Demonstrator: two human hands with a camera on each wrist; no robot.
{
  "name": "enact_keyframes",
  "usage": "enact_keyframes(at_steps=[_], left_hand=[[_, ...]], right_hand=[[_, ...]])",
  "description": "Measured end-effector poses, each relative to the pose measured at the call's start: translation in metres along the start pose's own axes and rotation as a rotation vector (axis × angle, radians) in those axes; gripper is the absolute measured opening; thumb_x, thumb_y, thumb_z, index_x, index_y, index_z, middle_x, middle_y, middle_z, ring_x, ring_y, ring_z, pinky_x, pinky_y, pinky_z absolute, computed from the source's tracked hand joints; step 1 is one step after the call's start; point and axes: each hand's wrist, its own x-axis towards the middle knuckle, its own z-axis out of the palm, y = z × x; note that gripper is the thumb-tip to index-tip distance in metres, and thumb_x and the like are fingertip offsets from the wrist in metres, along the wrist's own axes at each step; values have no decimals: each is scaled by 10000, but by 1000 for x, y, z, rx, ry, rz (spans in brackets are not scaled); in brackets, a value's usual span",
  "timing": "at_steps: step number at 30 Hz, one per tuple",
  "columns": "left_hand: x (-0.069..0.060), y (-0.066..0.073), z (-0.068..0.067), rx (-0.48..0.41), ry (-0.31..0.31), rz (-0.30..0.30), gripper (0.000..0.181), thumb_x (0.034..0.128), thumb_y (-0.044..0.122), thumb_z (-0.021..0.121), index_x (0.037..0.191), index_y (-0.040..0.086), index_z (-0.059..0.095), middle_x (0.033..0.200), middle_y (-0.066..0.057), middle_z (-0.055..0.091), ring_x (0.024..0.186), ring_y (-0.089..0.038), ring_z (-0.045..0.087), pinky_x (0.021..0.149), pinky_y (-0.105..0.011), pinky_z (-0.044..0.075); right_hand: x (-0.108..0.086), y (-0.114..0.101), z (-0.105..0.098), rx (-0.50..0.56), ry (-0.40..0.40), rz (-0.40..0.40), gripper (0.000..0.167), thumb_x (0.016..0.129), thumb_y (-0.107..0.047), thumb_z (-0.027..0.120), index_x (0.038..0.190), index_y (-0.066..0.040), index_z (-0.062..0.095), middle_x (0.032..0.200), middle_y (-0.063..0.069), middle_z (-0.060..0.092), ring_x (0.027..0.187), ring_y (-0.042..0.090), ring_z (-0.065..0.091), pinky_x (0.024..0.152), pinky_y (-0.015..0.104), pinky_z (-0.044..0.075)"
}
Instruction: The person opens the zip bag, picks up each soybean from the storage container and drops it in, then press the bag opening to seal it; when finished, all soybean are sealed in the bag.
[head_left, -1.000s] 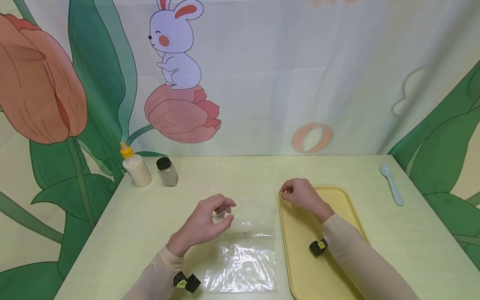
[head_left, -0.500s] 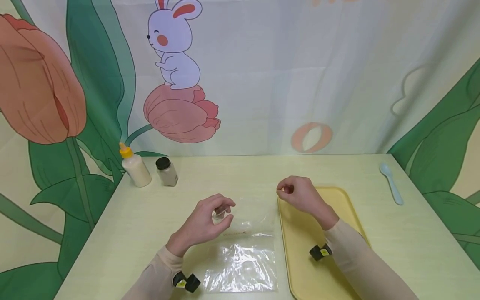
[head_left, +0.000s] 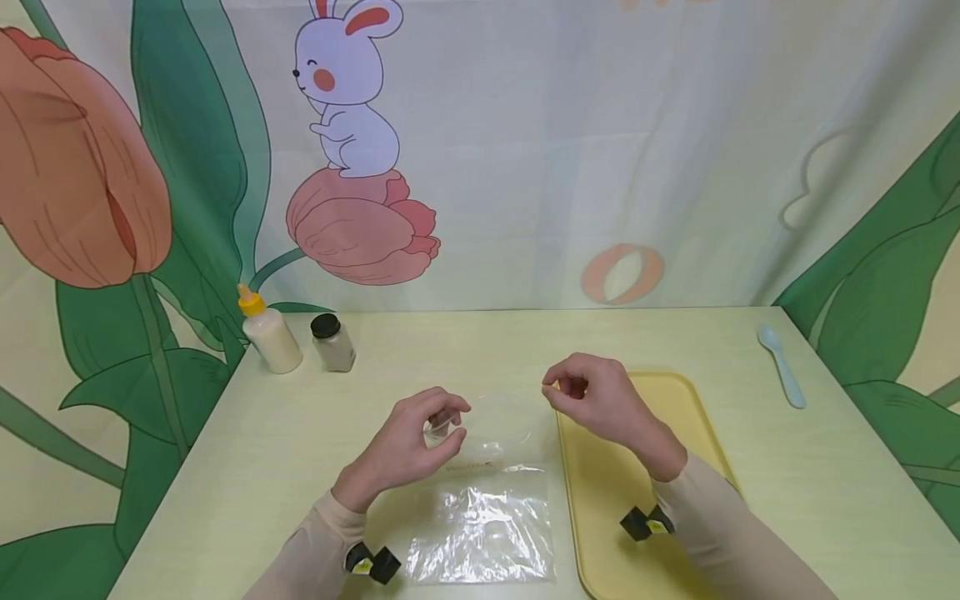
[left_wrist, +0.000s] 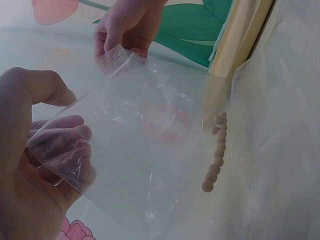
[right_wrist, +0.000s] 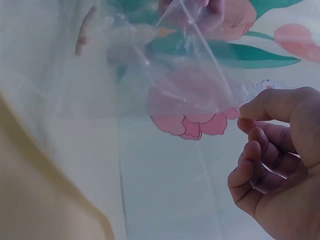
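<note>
Between my two hands stretches a clear zip bag point(left_wrist: 150, 95), held up above the table. My left hand point(head_left: 405, 446) grips one end of its zip edge, with fingers behind the film in the left wrist view. My right hand point(head_left: 600, 400) pinches the other top corner between thumb and forefinger, above the yellow tray's far left corner. A short row of brown beads point(left_wrist: 220, 147) shows through the plastic, low in the left wrist view's bag. Shiny clear plastic point(head_left: 480, 533) lies nearer to me; I cannot tell whether it is part of the same bag.
A yellow tray point(head_left: 600, 517) lies under my right forearm. At the back left stand a white bottle point(head_left: 273, 342) with an orange nozzle and a black-lidded jar point(head_left: 333, 346). A pale blue spoon point(head_left: 782, 367) lies at the right. A printed curtain point(head_left: 510, 167) hangs behind.
My right hand has moved a little left, past the tray's edge and towards my left hand, still pinching the bag's corner. The left hand has stayed in place.
</note>
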Motion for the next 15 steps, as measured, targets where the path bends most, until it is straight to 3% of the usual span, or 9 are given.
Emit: enact_keyframes(at_steps=[8, 15], left_hand=[[1, 0, 0, -3, 2, 5, 197, 834, 106, 682, 1028, 74, 670, 825, 81, 576, 722, -61, 518, 652, -218, 464], [0, 0, 1, 5, 5, 10, 193, 836, 104, 678, 1027, 84, 670, 829, 79, 582, 722, -59, 519, 649, -217, 464]], right_hand=[[-3, -15, 0, 42, 15, -189, 130, 795, -59, 739, 842, -175, 704, 687, -111, 518, 617, 56, 498, 565, 222, 462], [-4, -15, 2, 53, -9, -201, 117, 799, -105, 773, 865, -173, 703, 690, -104, 506, 602, 65, 481, 538, 250, 448]])
